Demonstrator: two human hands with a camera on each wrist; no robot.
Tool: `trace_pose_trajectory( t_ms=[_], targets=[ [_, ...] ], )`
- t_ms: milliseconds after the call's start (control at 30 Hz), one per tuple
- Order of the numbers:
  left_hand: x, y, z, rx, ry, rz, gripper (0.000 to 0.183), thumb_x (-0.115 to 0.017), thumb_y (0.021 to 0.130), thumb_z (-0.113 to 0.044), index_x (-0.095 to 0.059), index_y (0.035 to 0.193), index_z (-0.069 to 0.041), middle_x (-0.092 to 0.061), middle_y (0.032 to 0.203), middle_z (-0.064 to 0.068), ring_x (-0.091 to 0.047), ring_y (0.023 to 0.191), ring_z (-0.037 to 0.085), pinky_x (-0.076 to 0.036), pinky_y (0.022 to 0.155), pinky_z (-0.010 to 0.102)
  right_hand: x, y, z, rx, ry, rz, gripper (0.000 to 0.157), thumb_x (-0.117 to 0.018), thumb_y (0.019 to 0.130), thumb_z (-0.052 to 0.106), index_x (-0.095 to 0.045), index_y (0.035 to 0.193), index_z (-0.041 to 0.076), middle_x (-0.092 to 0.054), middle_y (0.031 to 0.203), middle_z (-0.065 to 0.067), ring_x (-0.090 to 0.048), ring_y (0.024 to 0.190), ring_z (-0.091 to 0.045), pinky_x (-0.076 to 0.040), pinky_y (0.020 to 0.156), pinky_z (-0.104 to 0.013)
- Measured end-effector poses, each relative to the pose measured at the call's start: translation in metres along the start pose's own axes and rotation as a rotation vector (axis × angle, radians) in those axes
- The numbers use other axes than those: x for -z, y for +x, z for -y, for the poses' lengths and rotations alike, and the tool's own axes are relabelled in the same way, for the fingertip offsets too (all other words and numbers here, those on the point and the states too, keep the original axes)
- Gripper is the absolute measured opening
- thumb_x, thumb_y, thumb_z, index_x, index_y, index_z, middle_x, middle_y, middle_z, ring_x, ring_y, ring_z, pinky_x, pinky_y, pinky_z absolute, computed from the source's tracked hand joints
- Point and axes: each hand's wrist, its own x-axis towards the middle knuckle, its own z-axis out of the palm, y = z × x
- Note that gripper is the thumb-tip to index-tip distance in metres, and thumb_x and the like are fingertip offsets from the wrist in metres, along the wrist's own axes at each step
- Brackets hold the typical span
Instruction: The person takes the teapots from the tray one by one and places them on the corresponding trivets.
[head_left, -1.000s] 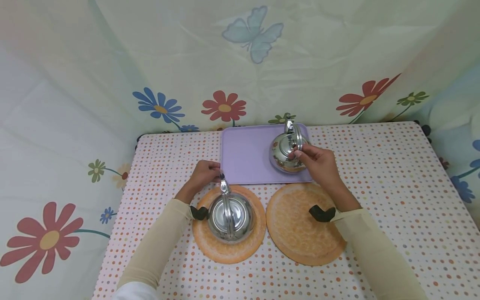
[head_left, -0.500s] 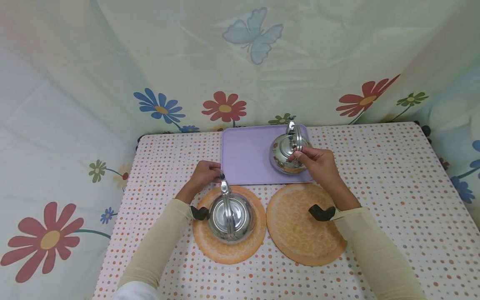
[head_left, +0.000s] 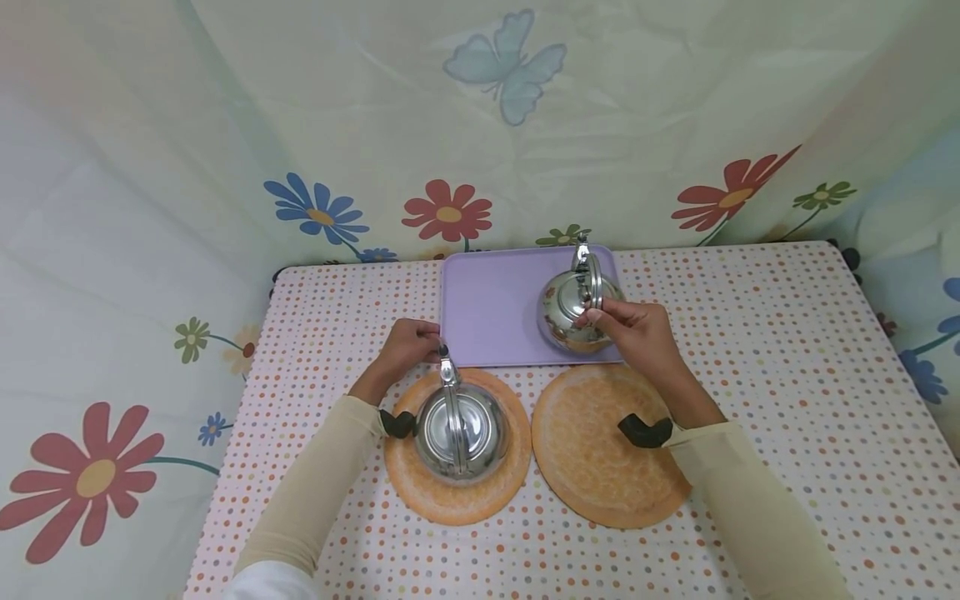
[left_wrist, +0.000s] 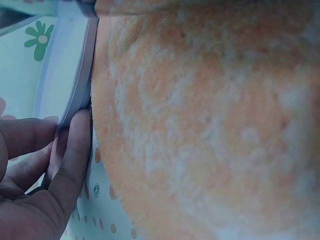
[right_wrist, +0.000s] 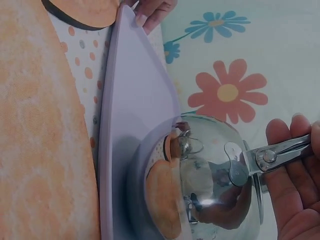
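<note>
At the near left corner of the lilac tray [head_left: 487, 308], my left hand [head_left: 408, 346] pinches the rim. The left wrist view shows the thumb [left_wrist: 30, 135] over the tray's edge [left_wrist: 82, 75] and fingers below it. My right hand [head_left: 641, 333] grips the handle of a shiny steel kettle [head_left: 570, 308] at the tray's right side. Its base looks set on the tray in the right wrist view, though contact is hard to confirm. A second steel kettle [head_left: 461, 433] stands on the left round orange mat [head_left: 450, 508], spout toward my left hand.
Another round, bread-patterned mat [head_left: 600, 450] lies in front of the tray, under my right forearm. A dotted cloth [head_left: 787, 375] covers the table. Behind the table hangs a flowered curtain [head_left: 637, 125]. Dark wrist straps [head_left: 645, 431] show at both cuffs.
The kettle in my right hand has shifted slightly toward me, and its spout tip sits lower in the head view. My left hand stays at the tray corner.
</note>
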Motion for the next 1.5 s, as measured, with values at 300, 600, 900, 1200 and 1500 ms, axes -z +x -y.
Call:
trace_pose_trajectory(
  t_ms=[300, 600, 900, 1200, 1500],
  targets=[
    [0.0, -0.001, -0.001, -0.001, 0.003, -0.003, 0.028, -0.056, 0.093, 0.0, -0.059, 0.119, 0.01, -0.063, 0.104, 0.022, -0.067, 0.072, 0.02, -0.061, 0.07, 0.029, 0.005, -0.007, -0.005, -0.002, -0.007, 0.0, 0.014, -0.06, 0.093, -0.006, -0.069, 0.099, -0.016, -0.07, 0.089, -0.023, -0.065, 0.092, 0.0, -0.054, 0.079, -0.013],
    [-0.003, 0.001, -0.003, -0.001, -0.004, -0.004, 0.029, -0.057, 0.093, 0.0, -0.059, 0.12, 0.011, -0.064, 0.105, 0.022, -0.067, 0.072, 0.02, -0.061, 0.069, 0.029, 0.014, -0.024, -0.015, -0.028, -0.134, 0.015, 0.015, -0.065, 0.093, 0.004, -0.073, 0.101, -0.006, -0.073, 0.088, -0.015, -0.062, 0.09, 0.003, -0.05, 0.07, -0.009],
    [-0.005, 0.002, -0.001, -0.015, 0.006, -0.006, 0.029, -0.057, 0.093, 0.0, -0.06, 0.12, 0.011, -0.064, 0.104, 0.022, -0.067, 0.071, 0.02, -0.061, 0.068, 0.029, 0.017, -0.038, -0.006, -0.045, -0.139, 0.052, 0.014, -0.065, 0.092, 0.001, -0.073, 0.101, -0.006, -0.073, 0.088, -0.013, -0.064, 0.09, 0.002, -0.051, 0.073, -0.009],
    [-0.003, 0.001, -0.002, -0.006, 0.006, -0.006, 0.029, -0.057, 0.093, 0.0, -0.059, 0.12, 0.01, -0.064, 0.103, 0.022, -0.067, 0.071, 0.019, -0.061, 0.069, 0.029, 0.018, -0.054, 0.009, -0.012, -0.131, 0.093, 0.015, -0.065, 0.091, -0.001, -0.072, 0.102, -0.008, -0.073, 0.086, -0.011, -0.066, 0.09, -0.002, -0.052, 0.077, -0.01],
    [-0.002, -0.002, -0.001, 0.009, 0.01, -0.015, 0.03, -0.057, 0.092, 0.0, -0.059, 0.12, 0.01, -0.064, 0.104, 0.022, -0.066, 0.07, 0.018, -0.061, 0.068, 0.028, 0.02, -0.06, 0.011, -0.014, -0.09, 0.123, 0.016, -0.065, 0.089, -0.006, -0.071, 0.103, -0.01, -0.073, 0.086, -0.013, -0.067, 0.087, -0.001, -0.055, 0.074, -0.013]
  ],
)
